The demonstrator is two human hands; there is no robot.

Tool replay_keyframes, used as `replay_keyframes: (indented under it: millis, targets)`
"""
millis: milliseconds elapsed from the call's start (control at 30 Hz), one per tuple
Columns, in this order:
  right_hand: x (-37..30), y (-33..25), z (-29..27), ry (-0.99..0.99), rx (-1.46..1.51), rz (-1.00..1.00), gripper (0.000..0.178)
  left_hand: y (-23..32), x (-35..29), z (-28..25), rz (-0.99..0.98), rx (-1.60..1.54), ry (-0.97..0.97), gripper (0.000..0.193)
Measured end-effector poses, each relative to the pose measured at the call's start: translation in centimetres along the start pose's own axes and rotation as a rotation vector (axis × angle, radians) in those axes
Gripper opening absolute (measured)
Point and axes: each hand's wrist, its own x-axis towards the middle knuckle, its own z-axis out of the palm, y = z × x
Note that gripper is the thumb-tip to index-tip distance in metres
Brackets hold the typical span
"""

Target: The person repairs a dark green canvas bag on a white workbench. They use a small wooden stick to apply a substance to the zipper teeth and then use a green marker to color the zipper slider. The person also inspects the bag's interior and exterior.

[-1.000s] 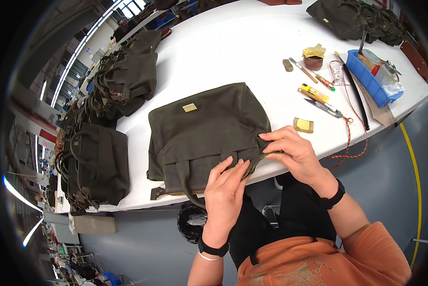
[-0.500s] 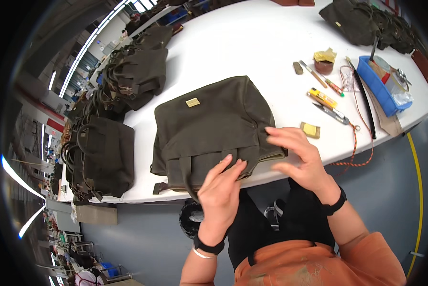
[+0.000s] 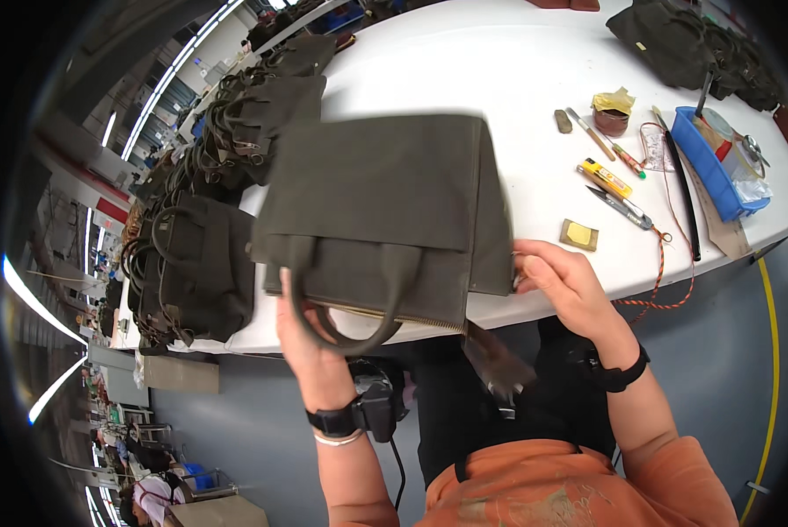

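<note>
A dark olive-green handbag (image 3: 376,180) is held up at the near edge of the white table, a plain panel facing up. Its zipped opening and two looped handles point toward me. At its lower left corner, my left hand (image 3: 310,347) grips the bag, fingers partly hidden behind the handle and fabric. My right hand (image 3: 563,283) holds the lower right corner, fingertips curled around the edge. From the zip's right end a dark tab (image 3: 497,358) dangles, smeared by motion.
More dark bags (image 3: 196,268) are lined up along the table's left side, others (image 3: 657,44) at the far right. An open-bladed knife (image 3: 618,207), a yellow box (image 3: 605,178), a small jar (image 3: 612,119) and a blue bin (image 3: 715,167) with tools lie to the right.
The bag has been lifted and turned; the panel with the small metal plate no longer shows. My left hand moved left to its corner, and my right hand closed on its right edge.
</note>
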Motion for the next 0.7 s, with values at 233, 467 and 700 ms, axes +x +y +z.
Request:
replay_keyframes:
  millis: [233, 467, 700]
  targets:
    - [-0.1, 0.4, 0.8, 0.069, -0.278, -0.07, 0.046, -2.6, -0.1, -2.4, 0.104, 0.147, -0.112, 0.044]
    - [0.1, 0.0, 1.6, 0.085, -0.367, -0.088, 0.068, -3.7, -7.8, 0.1, 0.999, 1.066, -0.508, 0.076]
    - [0.2, -0.8, 2.4, 0.083, -0.345, -0.031, 0.069, -5.3, -8.6, 0.8, 0.968, 1.264, -0.675, 0.085]
